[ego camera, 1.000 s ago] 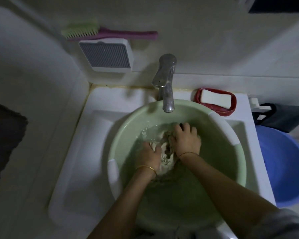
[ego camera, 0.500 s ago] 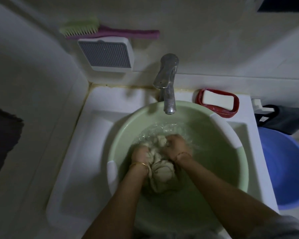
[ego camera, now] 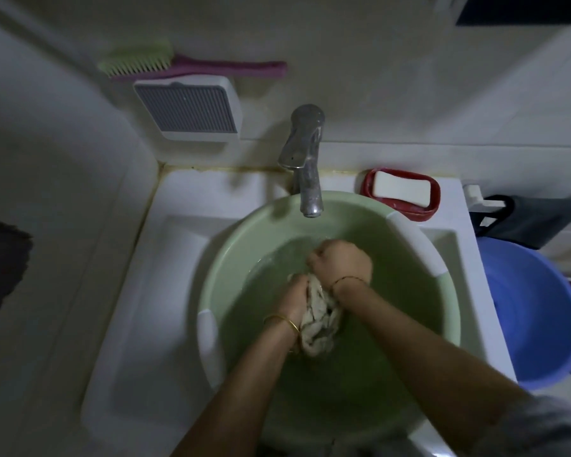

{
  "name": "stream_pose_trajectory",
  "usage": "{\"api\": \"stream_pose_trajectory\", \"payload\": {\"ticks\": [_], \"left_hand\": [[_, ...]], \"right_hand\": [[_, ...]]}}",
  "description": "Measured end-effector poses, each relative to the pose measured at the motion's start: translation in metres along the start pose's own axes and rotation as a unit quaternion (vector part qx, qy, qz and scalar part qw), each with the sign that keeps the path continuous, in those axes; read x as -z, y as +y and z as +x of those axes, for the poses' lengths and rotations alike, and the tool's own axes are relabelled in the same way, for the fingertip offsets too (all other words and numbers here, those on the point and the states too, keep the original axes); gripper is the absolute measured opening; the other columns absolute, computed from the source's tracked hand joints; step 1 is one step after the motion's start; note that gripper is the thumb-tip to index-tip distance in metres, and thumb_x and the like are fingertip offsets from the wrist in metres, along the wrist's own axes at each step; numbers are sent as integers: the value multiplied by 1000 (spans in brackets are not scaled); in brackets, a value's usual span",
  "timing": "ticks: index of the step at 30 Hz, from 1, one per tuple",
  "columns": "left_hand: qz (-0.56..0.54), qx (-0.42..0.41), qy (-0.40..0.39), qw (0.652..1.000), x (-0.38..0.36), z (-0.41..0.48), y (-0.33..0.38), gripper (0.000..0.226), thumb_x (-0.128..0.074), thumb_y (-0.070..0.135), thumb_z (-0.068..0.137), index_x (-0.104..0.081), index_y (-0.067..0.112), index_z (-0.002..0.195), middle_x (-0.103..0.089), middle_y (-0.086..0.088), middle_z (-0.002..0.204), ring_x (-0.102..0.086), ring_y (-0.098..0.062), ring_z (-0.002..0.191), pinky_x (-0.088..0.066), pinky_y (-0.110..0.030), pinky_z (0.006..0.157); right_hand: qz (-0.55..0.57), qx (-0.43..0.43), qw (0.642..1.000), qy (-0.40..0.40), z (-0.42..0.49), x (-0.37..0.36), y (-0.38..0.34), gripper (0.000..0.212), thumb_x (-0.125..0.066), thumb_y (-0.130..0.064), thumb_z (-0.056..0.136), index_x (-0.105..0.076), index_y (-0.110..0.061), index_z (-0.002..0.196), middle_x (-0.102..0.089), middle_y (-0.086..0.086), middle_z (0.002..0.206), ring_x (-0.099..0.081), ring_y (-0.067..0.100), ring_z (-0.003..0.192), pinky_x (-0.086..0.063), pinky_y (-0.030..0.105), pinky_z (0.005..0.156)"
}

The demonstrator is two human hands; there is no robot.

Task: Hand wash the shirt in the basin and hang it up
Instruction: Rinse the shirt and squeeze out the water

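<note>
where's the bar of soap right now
In the head view the soap lies in a red dish on the sink's back right corner, right of the tap, behind the green basin.

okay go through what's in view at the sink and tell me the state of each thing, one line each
shirt: wet, bunched, held above the water
left hand: grips the shirt
right hand: fist closed on the shirt's top
green basin: in the sink, holds water
tap: no water running
soap: lying in the red dish
brush: resting on the wall unit
blue bucket: beside the sink, contents not visible
</note>
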State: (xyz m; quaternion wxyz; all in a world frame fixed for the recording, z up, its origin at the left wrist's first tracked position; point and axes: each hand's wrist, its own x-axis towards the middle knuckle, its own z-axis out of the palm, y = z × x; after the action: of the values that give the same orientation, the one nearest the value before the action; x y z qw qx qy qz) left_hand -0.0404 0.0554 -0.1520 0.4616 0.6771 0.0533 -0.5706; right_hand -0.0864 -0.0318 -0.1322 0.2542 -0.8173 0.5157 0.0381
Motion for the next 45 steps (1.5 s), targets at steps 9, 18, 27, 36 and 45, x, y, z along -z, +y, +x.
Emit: {"api": "stream_pose_trajectory", "payload": {"ticks": [9,18,27,36,45], "left_hand": [[714,-97,125,682,33,19,-24,85,-49,49,87,-1,19,151,6,-15,157,4,-36,144,-6,-53,114],[334,-72,89,936,43,31,-4,25,-73,32,74,-70,11,87,-69,-8,91,-66,-5,73,-51,-16,66],[372,-209,114,897,38,41,7,30,-58,22,87,-63,-6,80,-59,-28,79,-54,-25,74,-34,-29,59],[321,-348,244,846,26,16,23,30,-42,19,98,-39,7,126,-62,-19,112,-61,-36,96,-41,-31,72],[530,-212,214,793,35,43,-15,43,-38,13,83,-54,5,122,-57,-19,112,-61,-37,90,-54,-38,74]], "right_hand": [[-309,194,925,-104,-9,-60,25,64,-39,-43,95,-11,-25,149,3,11,158,-10,46,139,-24,59,104],[-162,62,971,-166,4,-35,28,42,-57,-28,86,-44,-17,125,-40,12,127,-42,33,117,-44,40,92],[320,4,914,-248,9,18,55,22,-75,-11,77,-53,-13,77,-54,1,75,-50,14,70,-42,24,64],[-104,13,994,41,3,-27,42,38,-38,-28,97,-40,-23,134,-51,5,129,-48,28,113,-44,38,83],[-284,128,948,-68,-4,-76,42,55,-34,-46,96,-23,-26,146,-17,12,154,-19,40,138,-26,59,102]]}}
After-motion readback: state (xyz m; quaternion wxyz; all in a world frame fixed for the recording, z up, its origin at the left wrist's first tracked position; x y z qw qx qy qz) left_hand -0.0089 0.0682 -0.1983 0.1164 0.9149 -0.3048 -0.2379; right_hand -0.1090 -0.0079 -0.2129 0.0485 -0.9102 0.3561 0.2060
